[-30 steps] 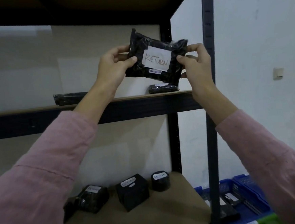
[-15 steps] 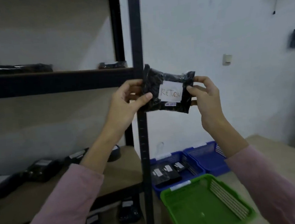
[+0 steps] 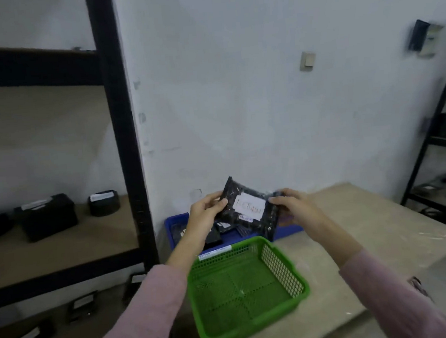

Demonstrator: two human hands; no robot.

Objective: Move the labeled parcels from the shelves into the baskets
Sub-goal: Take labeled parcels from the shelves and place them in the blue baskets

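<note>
A black plastic-wrapped parcel (image 3: 249, 206) with a white handwritten label hangs in the air above the blue baskets. My left hand (image 3: 205, 213) pinches its left edge and my right hand (image 3: 295, 205) pinches its right edge. Below and behind the parcel a blue basket (image 3: 172, 230) holds black labeled parcels, and a second blue basket (image 3: 286, 230) beside it is mostly hidden by the parcel and my right hand. In front of them a green mesh basket (image 3: 283, 266) stands on the table with nothing in it.
The black shelf rack (image 3: 122, 139) stands at the left. Its middle shelf carries a black box parcel (image 3: 48, 217) and a round black parcel (image 3: 104, 206); more parcels lie on the bottom level (image 3: 81, 304). The beige table (image 3: 368, 226) runs to the right toward another dark rack (image 3: 436, 146).
Both hands have carried the parcel from shelf height down and to the right, over the blue baskets. My view has swung right and down toward the table and baskets.
</note>
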